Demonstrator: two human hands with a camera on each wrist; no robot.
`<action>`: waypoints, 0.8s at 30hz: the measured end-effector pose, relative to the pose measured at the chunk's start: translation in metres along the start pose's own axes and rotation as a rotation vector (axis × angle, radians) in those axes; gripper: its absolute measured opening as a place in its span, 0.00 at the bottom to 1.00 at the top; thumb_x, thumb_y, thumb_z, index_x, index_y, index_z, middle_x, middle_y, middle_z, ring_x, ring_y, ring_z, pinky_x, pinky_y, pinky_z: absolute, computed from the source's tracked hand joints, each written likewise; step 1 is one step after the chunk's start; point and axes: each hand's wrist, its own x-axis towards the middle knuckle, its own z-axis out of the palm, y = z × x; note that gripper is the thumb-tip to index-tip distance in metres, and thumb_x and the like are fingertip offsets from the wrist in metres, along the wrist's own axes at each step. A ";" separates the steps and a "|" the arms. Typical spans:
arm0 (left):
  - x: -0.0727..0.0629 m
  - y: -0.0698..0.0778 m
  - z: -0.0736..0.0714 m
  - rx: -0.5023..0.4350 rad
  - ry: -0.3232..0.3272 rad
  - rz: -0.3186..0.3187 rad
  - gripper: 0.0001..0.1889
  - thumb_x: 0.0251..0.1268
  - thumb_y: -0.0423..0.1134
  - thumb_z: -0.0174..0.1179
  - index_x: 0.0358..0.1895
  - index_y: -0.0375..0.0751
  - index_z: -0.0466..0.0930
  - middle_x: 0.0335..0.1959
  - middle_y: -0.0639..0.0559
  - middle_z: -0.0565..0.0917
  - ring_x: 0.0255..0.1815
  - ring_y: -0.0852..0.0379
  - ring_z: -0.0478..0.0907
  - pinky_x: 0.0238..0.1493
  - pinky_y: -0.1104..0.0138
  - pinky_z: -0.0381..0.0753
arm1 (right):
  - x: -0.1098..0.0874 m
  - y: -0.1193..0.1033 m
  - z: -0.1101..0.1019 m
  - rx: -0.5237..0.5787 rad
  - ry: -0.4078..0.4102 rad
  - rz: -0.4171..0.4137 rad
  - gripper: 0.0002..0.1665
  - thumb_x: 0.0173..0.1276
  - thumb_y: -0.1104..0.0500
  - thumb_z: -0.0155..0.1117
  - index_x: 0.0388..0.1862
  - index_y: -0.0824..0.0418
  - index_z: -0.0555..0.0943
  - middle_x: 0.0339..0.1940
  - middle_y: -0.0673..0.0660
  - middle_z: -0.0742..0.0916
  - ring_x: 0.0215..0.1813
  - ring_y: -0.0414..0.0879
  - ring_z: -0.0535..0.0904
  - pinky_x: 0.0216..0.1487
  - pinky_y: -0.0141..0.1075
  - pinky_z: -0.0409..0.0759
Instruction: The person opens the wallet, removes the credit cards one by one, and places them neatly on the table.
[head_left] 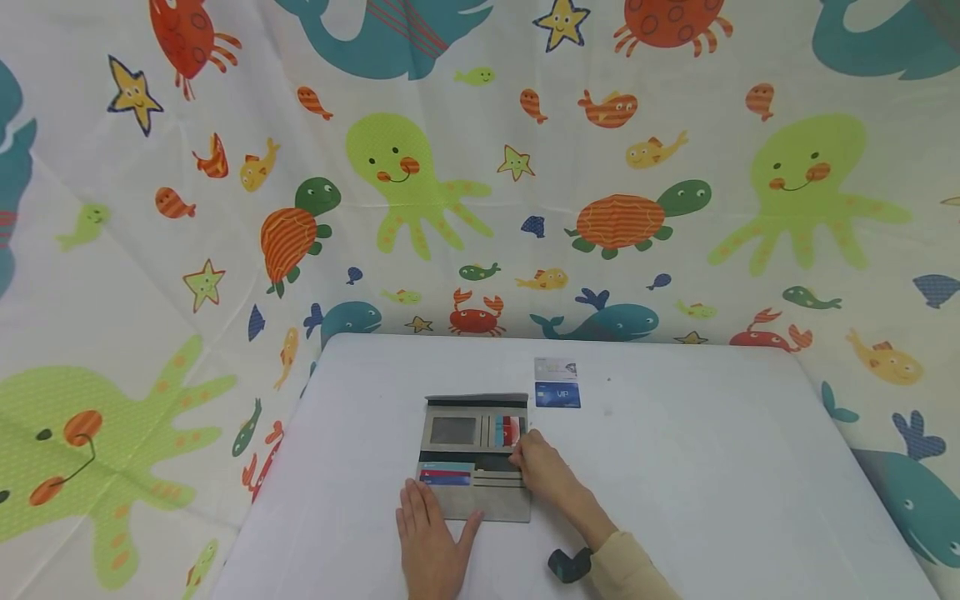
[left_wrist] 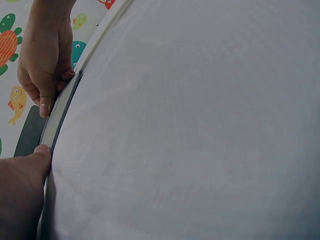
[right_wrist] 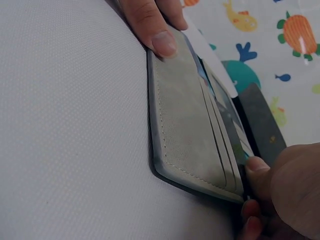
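A grey wallet lies unfolded on the white table, its dark flap at the far end. Cards in blue and red fill its near left pocket, and more cards stand in the upper right slots beside a clear window. My left hand rests at the near left corner, fingers extended, thumb on the front edge. In the right wrist view that thumb presses the grey leather. My right hand pinches the wallet's right edge near the fold, thumb on top, curled fingers lower down.
A blue VIP card lies on the table beyond the wallet's right side, with a silver card just behind it. A cloth printed with sea animals hangs behind. Something black sits at my right wrist.
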 end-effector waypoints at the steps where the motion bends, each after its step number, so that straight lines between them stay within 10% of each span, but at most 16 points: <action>1: 0.000 0.000 -0.001 0.000 0.001 0.000 0.59 0.57 0.71 0.61 0.78 0.28 0.52 0.82 0.34 0.49 0.82 0.36 0.48 0.81 0.43 0.51 | 0.000 0.001 0.001 -0.006 0.002 -0.002 0.06 0.73 0.59 0.63 0.38 0.61 0.77 0.34 0.51 0.76 0.32 0.39 0.74 0.34 0.30 0.81; 24: 0.000 0.014 0.005 -0.009 0.013 -0.020 0.59 0.57 0.71 0.61 0.78 0.28 0.50 0.82 0.34 0.48 0.82 0.35 0.48 0.80 0.42 0.51 | 0.009 0.020 -0.017 0.062 -0.120 -0.073 0.08 0.71 0.57 0.66 0.44 0.59 0.79 0.38 0.51 0.78 0.39 0.40 0.75 0.44 0.36 0.83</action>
